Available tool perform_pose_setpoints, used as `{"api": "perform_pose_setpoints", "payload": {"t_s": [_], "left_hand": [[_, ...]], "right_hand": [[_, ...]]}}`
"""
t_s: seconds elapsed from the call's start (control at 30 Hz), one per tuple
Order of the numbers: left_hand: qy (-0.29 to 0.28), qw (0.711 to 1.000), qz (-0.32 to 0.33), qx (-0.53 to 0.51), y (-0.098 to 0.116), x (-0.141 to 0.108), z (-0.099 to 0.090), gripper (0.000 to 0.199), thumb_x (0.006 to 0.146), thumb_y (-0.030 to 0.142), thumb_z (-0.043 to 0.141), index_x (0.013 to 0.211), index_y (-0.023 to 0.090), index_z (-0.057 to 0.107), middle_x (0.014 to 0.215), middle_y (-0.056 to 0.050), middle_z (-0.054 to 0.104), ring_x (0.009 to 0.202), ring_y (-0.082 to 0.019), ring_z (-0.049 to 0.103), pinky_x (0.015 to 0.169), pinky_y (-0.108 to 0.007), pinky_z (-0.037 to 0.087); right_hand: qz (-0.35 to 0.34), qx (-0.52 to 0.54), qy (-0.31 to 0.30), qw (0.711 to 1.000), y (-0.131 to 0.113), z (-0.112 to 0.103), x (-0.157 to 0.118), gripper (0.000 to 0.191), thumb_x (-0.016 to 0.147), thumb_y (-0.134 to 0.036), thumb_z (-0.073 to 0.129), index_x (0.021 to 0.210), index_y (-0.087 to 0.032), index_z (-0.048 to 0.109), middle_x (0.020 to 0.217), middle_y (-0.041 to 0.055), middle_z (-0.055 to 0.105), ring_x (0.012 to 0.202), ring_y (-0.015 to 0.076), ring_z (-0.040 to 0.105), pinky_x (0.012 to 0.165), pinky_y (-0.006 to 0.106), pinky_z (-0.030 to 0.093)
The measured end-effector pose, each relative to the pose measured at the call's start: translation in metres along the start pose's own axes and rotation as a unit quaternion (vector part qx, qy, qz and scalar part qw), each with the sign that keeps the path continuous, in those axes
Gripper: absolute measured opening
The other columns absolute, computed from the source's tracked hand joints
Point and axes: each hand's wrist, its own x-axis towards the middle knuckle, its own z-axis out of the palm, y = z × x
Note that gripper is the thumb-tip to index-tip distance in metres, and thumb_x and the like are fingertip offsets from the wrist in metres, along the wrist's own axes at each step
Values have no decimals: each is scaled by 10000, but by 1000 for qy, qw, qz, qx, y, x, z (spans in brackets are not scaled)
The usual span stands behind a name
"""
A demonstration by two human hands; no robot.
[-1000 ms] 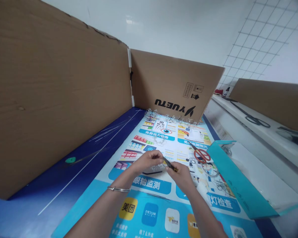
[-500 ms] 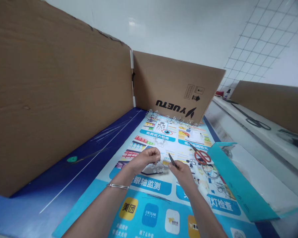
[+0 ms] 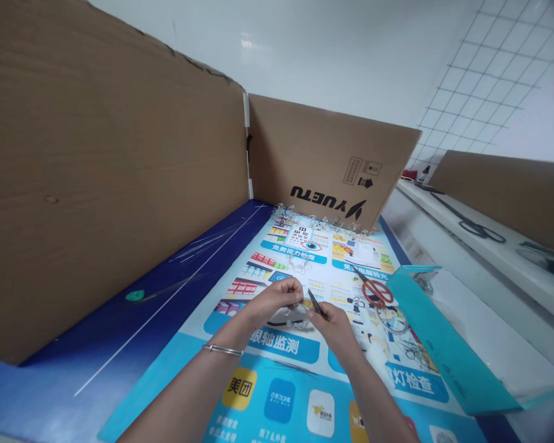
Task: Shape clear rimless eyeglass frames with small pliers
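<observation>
My left hand (image 3: 277,300) is closed in a pinch, fingertips pressed together near the middle of the printed sheet. Clear round beads (image 3: 296,323) hang or lie just under it, and they seem to join what its fingers hold; the exact hold is too small to see. My right hand (image 3: 335,323) is closed around a slim dark pointed tool (image 3: 314,303), its tip pointing up and away from me. Whether it is tweezers or another tool I cannot tell. The two hands are close together, the right fingertips just beside the left ones.
Red-handled scissors (image 3: 377,293) lie right of my hands, beside a teal box (image 3: 452,344) with a white inside. Clear beaded pieces (image 3: 325,223) line the foot of the cardboard panel (image 3: 323,154). A beaded ring (image 3: 299,264) lies nearer. Black scissors (image 3: 482,230) rest on the right ledge.
My right hand has moved slightly left, bringing the dark tool closer to my left fingertips. My left hand has shifted a little to the right.
</observation>
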Motion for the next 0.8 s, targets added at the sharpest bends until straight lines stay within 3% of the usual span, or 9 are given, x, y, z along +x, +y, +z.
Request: {"api": "perform_pose_setpoints", "payload": {"t_s": [0.4, 0.67, 0.8], "left_hand": [[36, 999, 4, 11, -1, 1, 3, 153, 755, 301, 536, 758, 149, 515, 636, 30, 460, 533, -64, 420, 524, -195, 304], [35, 999, 10, 33, -1, 2, 3, 165, 756, 313, 536, 764, 149, 517, 638, 29, 451, 534, -63, 411, 513, -191, 294], [37, 998, 17, 51, -2, 3, 3, 169, 746, 314, 546, 743, 146, 522, 625, 33, 443, 536, -65, 402, 529, -196, 308]], "right_hand": [[-21, -183, 12, 983, 2, 1, -2, 200, 773, -346, 458, 716, -185, 563, 620, -28, 499, 587, 108, 453, 518, 195, 282], [-54, -299, 18, 952, -3, 0, -4, 176, 793, -327, 446, 739, -198, 554, 715, 4, 540, 693, 133, 490, 576, 202, 299], [-78, -372, 49, 923, -6, 1, -6, 133, 781, -304, 473, 781, -200, 556, 754, 22, 545, 744, 148, 485, 634, 219, 305]]}}
